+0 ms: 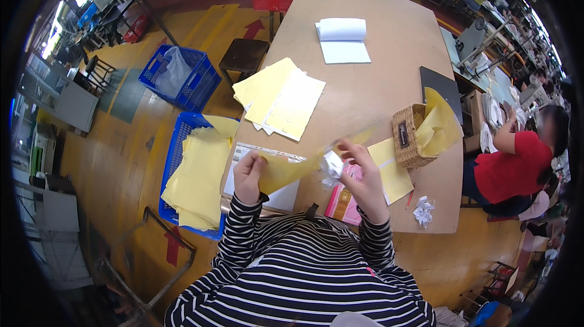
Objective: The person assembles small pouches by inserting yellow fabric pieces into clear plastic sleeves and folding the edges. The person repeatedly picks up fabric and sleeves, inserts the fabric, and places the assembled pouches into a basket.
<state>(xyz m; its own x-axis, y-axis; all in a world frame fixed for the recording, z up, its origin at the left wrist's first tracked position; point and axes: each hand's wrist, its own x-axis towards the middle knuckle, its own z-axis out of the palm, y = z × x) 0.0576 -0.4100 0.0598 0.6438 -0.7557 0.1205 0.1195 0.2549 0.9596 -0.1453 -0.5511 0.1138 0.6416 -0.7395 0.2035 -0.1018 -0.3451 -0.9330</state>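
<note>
Centre of frame: your left hand [247, 178] pinches the yellow sheet [281, 172] near its left end; your right hand [366, 180] pinches a crumpled white wad [332, 165] farther right, contact unclear; likely a wiping step; next move probably calls for a taut sheet.

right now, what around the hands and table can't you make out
In the head view:
Part of the pink package: behind the right hand.
Wicker basket's inside: behind its wall and yellow paper.
Far end of the held yellow sheet: blurred.
Bottom of the nearer blue crate: covered by yellow sheets.
</note>
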